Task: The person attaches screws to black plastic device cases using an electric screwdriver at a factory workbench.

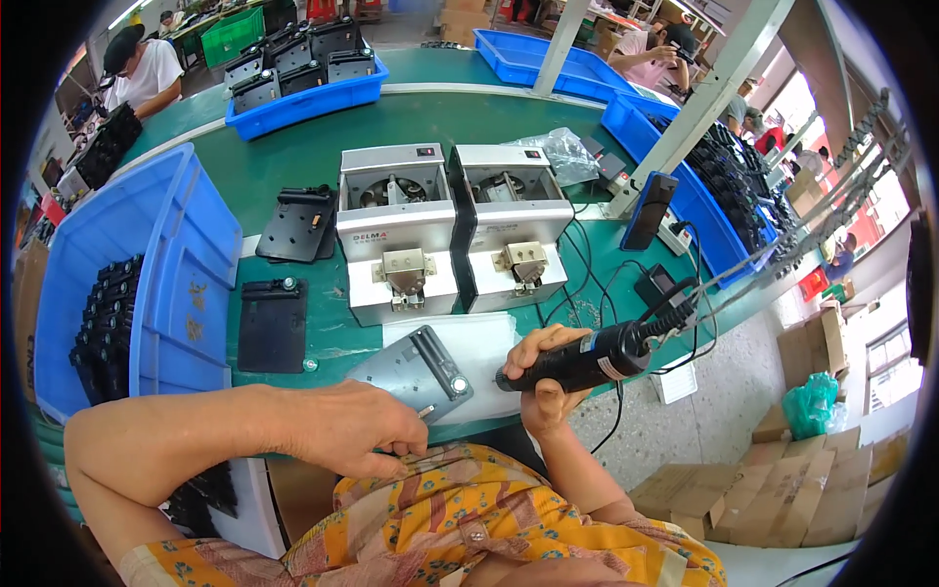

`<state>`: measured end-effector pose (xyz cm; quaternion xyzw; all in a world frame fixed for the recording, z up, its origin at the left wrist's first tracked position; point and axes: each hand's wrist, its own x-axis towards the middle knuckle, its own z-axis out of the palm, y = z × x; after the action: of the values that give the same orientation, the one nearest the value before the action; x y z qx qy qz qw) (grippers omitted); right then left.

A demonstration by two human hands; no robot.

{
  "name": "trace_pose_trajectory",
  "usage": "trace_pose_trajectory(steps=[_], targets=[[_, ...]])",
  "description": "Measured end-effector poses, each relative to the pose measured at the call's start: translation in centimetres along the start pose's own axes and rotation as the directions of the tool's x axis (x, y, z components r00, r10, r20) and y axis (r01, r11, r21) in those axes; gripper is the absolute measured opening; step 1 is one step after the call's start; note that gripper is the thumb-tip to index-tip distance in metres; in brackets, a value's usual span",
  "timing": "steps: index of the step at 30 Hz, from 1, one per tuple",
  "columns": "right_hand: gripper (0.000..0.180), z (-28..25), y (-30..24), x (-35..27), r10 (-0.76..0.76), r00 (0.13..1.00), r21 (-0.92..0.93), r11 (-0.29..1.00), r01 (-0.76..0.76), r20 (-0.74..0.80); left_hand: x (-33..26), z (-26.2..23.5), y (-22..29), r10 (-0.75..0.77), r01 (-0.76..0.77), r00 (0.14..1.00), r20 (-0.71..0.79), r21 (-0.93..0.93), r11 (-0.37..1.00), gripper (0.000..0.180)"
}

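Note:
My right hand is wrapped round a black electric screwdriver, held nearly level above the bench's near edge, its tip pointing left. A cable and a coiled line run from its rear end. Below and left of that tip lies a flat dark plate with a raised bar and a round silver piece, shining with reflected light. At the plate's near corner my left hand is closed, thumb and fingers drawn together. A tiny metallic piece shows by its fingertips, too small to name. Behind the plate stand two silver screw feeders.
A similar black plate and a small stack lie left of the feeders. Blue bins of black parts stand left, far left and right. A phone leans by a post; cables trail nearby. Cardboard boxes sit right.

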<state>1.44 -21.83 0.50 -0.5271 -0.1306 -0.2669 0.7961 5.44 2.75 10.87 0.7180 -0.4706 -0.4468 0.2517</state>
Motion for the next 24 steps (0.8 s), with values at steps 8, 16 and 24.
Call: trace_pose_trajectory(steps=[8,16,24], targets=[[0.06,0.23,-0.17,0.24,0.022,0.998,-0.001,1.0,-0.022,0.059,-0.23,0.21,0.33,0.003,-0.004,1.0,0.007,0.073,0.997,0.024],[0.061,-0.42,0.69,0.2,-0.066,0.987,0.149,0.988,0.044,0.144,-0.14,0.49,0.26,0.027,-0.026,0.999,-0.019,0.091,0.996,0.022],[0.068,0.2,0.04,0.15,0.003,1.0,-0.001,1.0,-0.003,0.009,-0.1,0.62,-0.12,0.034,-0.03,0.998,-0.058,0.059,0.998,0.021]])
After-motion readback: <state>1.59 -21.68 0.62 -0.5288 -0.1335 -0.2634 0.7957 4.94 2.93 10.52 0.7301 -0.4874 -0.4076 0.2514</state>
